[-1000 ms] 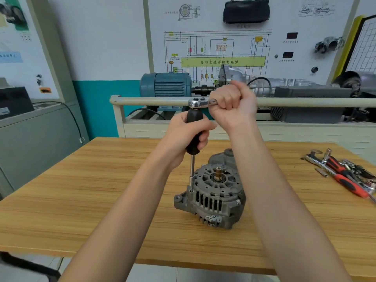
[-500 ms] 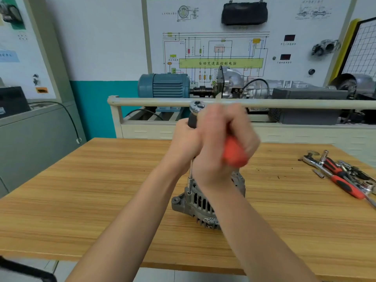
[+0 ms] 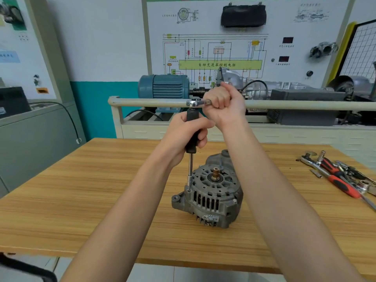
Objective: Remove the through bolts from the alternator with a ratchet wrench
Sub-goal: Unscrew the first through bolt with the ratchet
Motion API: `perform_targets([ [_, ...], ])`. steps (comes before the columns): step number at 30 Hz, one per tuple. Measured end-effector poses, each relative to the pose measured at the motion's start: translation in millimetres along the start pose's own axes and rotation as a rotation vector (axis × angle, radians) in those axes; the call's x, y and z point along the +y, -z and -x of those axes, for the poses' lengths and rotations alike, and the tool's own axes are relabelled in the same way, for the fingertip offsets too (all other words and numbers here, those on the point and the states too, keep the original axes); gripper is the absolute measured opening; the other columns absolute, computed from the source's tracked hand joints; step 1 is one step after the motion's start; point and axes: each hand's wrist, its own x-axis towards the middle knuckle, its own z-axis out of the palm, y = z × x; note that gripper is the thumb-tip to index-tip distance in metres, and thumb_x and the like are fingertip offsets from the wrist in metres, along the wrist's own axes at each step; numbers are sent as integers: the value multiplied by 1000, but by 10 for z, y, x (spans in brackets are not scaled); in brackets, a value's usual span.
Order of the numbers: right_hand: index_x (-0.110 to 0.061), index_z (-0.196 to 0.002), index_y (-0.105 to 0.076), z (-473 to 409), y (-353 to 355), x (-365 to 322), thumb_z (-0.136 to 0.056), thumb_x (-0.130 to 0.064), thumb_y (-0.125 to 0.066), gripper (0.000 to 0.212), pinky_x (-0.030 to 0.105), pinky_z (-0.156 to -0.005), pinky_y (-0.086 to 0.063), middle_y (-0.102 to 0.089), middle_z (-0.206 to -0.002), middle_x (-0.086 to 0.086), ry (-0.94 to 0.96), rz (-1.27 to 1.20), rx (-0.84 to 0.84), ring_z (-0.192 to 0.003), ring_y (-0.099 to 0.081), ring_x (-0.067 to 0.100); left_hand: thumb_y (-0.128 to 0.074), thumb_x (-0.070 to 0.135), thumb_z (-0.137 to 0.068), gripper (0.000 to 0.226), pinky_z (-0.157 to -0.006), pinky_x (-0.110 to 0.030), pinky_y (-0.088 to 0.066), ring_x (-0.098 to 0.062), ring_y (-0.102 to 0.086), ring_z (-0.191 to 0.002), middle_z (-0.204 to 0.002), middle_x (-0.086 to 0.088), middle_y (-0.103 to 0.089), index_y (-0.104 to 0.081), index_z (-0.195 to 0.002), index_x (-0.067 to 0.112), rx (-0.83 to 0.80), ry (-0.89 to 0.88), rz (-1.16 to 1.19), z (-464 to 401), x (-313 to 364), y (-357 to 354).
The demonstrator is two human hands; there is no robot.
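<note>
A grey alternator [image 3: 211, 198] stands on the wooden table [image 3: 81, 200] with its brass shaft pointing up. A long extension bar [image 3: 190, 171] rises upright from a through bolt on the alternator's left rim. My left hand [image 3: 183, 137] grips the bar's black handle [image 3: 192, 131]. On top of the handle sits the chrome head of the ratchet wrench [image 3: 194, 103]. My right hand [image 3: 225, 105] is curled round the wrench's handle, which points to the right and is hidden in the fist. The bolt itself is covered by the socket.
A pile of tools [image 3: 341, 178] with red handles lies on the table at the right. Behind the table runs a beige rail [image 3: 146, 102] with a blue motor [image 3: 164, 86] and a wiring-diagram board [image 3: 219, 53]. A grey cabinet [image 3: 30, 143] stands at the left.
My right hand swung the wrench handle toward me half a second ago, showing its red grip, and is now back at the right. My left hand kept hold of the black handle.
</note>
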Motion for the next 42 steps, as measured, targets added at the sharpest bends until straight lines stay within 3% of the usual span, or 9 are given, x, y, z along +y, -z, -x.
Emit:
perform_targets([
  [7,-12,-31,-30,69,-72,62,-93,-17,-31,63,19,-36,-13,-16,-28,-2,-4,-2,-99,-34,-6,9,-55,6,-85,45,-37,-16,-16,-8,-20,-30,-37,6,-26,-35,-46,19,-75,78,111,15,-20,40],
  [12,-19,-45,-37,628,-145,409,-92,-9,-38,48,25,-44,-22,-25,-36,-5,692,480,-301,-34,-20,11,-53,-3,-87,37,-40,-17,-19,-10,-19,-38,-45,2,-27,-35,-60,15,241,22,-61,30,-26,-82],
  [14,-23,-59,-43,807,-90,639,-87,-6,-44,33,27,-47,-24,-34,-47,-8,1076,791,-401,-40,-27,10,-61,8,-82,17,-47,-27,-27,-18,-29,-46,-54,-5,-32,-46,-74,9,117,-121,-281,131,46,-85],
  [17,-23,-64,-43,876,-32,772,-83,-9,-46,24,28,-50,-26,-40,-56,-7,1207,980,-462,-45,-33,13,-60,17,-83,18,-48,-21,-28,-16,-32,-47,-55,-5,-30,-46,-76,9,91,-75,204,230,202,-210],
  [19,-23,-60,-43,815,-53,650,-83,-7,-45,28,27,-49,-23,-38,-51,-10,1105,831,-508,-44,-30,8,-62,10,-81,18,-44,-21,-26,-14,-30,-45,-57,-4,-32,-46,-71,11,227,-236,-303,167,-30,-205],
  [27,-12,-32,-30,127,-67,-27,-99,-19,-29,67,17,-36,-15,-16,-29,-3,-4,-3,-27,-30,-8,9,-61,-3,-83,31,-44,-25,-35,-17,-37,-39,-45,0,-41,-44,-61,11,55,-33,-21,48,-17,-35],
  [33,-7,-30,-30,-85,-47,62,-100,-23,-28,72,19,-35,-12,-11,-33,-5,-170,32,22,-33,-8,7,-60,7,-80,37,-37,-18,-25,-12,-26,-33,-40,3,-31,-39,-51,15,-39,48,85,24,-7,-16],
  [38,-17,-37,-34,351,-119,166,-93,-14,-33,56,21,-37,-19,-18,-32,-5,214,107,-162,-32,-11,10,-52,-2,-88,44,-37,-16,-19,-9,-17,-35,-43,5,-24,-30,-54,16,62,1,84,63,-29,-19],
  [42,-16,-49,-39,803,-104,595,-88,-4,-41,42,27,-46,-23,-30,-40,-3,976,635,-368,-38,-24,12,-52,-1,-88,37,-36,-17,-23,-9,-25,-40,-44,4,-30,-38,-57,15,145,-12,-26,112,18,-128],
])
